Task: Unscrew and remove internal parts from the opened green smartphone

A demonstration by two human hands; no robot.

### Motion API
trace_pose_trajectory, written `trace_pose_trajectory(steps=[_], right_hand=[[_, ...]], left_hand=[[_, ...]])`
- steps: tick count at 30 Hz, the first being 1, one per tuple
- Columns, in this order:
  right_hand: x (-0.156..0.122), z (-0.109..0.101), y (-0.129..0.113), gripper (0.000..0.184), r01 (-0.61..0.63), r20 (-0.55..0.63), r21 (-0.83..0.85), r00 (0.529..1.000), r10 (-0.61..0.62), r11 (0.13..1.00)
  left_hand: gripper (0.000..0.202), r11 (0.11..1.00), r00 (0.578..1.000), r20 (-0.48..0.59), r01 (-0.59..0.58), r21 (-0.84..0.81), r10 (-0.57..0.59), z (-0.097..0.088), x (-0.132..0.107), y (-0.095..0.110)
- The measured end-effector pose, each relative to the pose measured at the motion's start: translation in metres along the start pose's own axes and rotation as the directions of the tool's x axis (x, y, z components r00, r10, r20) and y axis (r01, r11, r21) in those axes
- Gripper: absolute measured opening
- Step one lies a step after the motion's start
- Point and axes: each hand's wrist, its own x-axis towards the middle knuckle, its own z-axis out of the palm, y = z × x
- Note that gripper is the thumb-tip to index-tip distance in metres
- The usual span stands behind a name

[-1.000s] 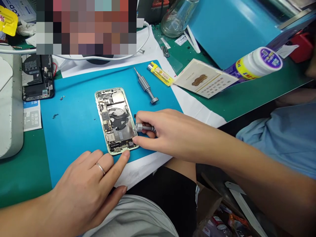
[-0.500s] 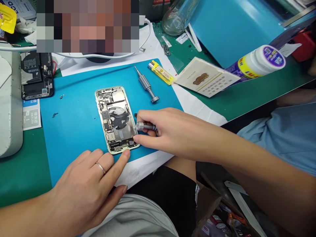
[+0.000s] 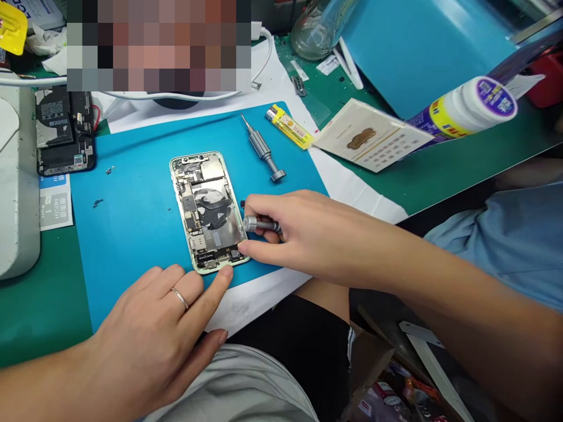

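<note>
An opened phone with a pale green frame lies face up on a blue mat, its boards and shields exposed. My left hand rests flat on the mat, fingers spread, with the index fingertip pressed against the phone's bottom edge. A ring sits on one finger. My right hand lies at the phone's right edge, its fingers closed round a small grey screwdriver held sideways. The thumb tip touches the phone's lower right corner.
A second grey screwdriver and a yellow lighter lie at the mat's far edge. Another opened dark phone sits at back left beside a white machine. A booklet, a tilted white bottle and a glass jar stand on the right. Loose screws dot the mat.
Nothing has moved among the hands and phone; only the camera has shifted slightly, so things sit a little higher in view.
</note>
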Motion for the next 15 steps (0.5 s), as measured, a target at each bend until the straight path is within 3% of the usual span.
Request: trace_pose_trajectory(steps=[15], right_hand=[[-0.0011,0.001,0.0014,0.034,0.007,-0.013,0.016,1.0,-0.007,1.0]], left_hand=[[0.052,1.0,1.0,-0.003,0.0,0.01,0.0,-0.0005,-0.0008,0.0002]])
